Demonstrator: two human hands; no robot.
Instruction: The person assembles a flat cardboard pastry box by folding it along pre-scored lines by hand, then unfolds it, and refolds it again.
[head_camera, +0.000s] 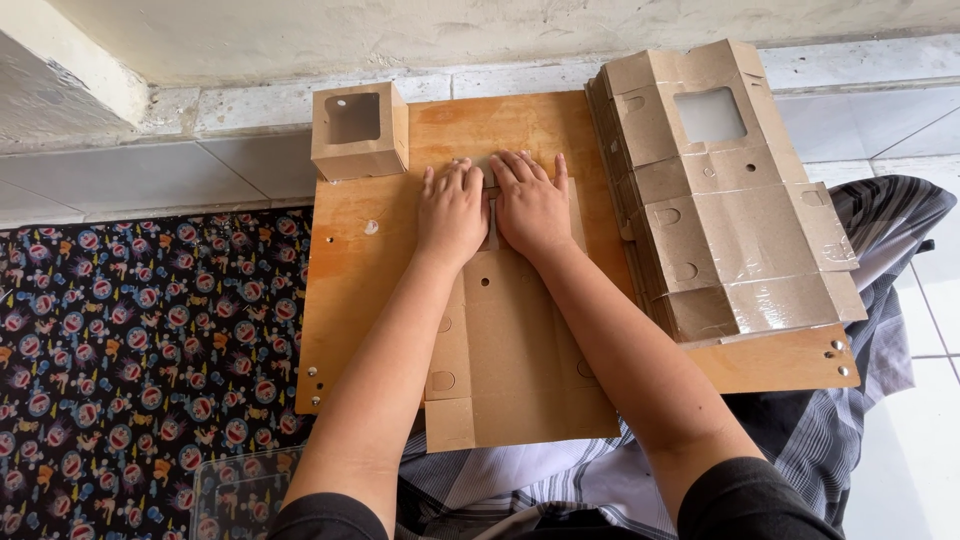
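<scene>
Matt brown cardboard box blank (515, 360) on a smooth, varnished wooden board (350, 270); stacked blanks (730, 230) have glossy clear plastic windows; patterned cloth mat (130, 350); glazed floor tiles (250, 165).

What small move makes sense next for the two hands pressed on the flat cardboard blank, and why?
Probably lift the far flap along the crease. The left hand and right hand lie flat, side by side, on the far end of the cardboard blank, which is still unfolded on the wooden board, while one finished box stands nearby.

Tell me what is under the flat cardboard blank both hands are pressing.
The flat cardboard blank lies on a wooden board, its near end overhanging the board's edge. The left hand and right hand cover its far end, hiding that part.
</scene>
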